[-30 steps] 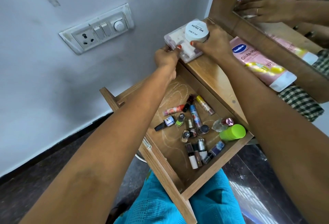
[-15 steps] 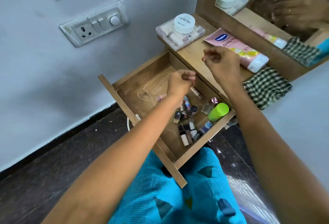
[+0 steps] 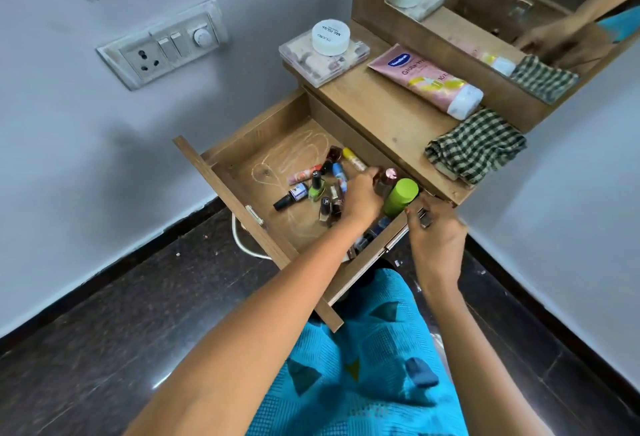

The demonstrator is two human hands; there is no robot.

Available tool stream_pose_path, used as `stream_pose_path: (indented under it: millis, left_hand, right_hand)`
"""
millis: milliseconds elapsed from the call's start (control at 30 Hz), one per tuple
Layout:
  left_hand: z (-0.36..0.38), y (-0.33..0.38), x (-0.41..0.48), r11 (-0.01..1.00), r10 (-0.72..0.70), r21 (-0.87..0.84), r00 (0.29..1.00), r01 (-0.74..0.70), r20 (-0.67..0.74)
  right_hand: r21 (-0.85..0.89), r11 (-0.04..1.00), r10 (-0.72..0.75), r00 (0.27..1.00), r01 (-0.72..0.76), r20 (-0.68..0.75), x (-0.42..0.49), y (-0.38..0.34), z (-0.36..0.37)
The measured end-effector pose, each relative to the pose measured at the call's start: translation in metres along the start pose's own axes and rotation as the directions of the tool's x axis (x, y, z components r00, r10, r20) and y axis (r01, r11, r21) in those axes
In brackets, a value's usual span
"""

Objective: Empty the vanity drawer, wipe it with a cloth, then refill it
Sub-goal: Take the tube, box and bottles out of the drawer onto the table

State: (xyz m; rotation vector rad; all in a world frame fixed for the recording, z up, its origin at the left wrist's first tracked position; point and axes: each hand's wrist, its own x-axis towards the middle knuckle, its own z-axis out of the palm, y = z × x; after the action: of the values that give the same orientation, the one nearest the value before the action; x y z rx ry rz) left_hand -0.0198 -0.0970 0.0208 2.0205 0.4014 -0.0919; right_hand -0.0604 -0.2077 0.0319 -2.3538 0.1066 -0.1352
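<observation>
Centre of frame: looks down into the open vanity drawer [image 3: 277, 144], not yet emptied, with nail polish bottles [image 3: 317, 189] and a green container [image 3: 401, 195] scattered inside. Reaches among them with the left hand [image 3: 362, 198], fingers hidden, grip impossible to tell. Grips the drawer's side edge with the right hand [image 3: 438, 241], probably steadying it. Keeps a checked cloth [image 3: 478, 144] ready on the table [image 3: 391, 113], right of centre.

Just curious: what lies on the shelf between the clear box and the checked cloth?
A pink tube lies flat there, as the head view shows.
</observation>
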Motion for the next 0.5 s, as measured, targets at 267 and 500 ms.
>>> stream_pose_path:
  millis: [267,500]
  left_hand:
    - [0.001,0.005,0.005,0.995,0.029,0.099,0.999,-0.03,0.015]
    - [-0.003,0.009,0.012,0.964,0.059,0.249,0.991,-0.087,0.12]
  right_hand:
    - [-0.105,0.994,-0.029,0.998,0.035,0.057,0.006,0.004,0.022]
    - [-0.204,0.979,-0.036,0.997,0.023,-0.063,0.017,0.003,0.038]
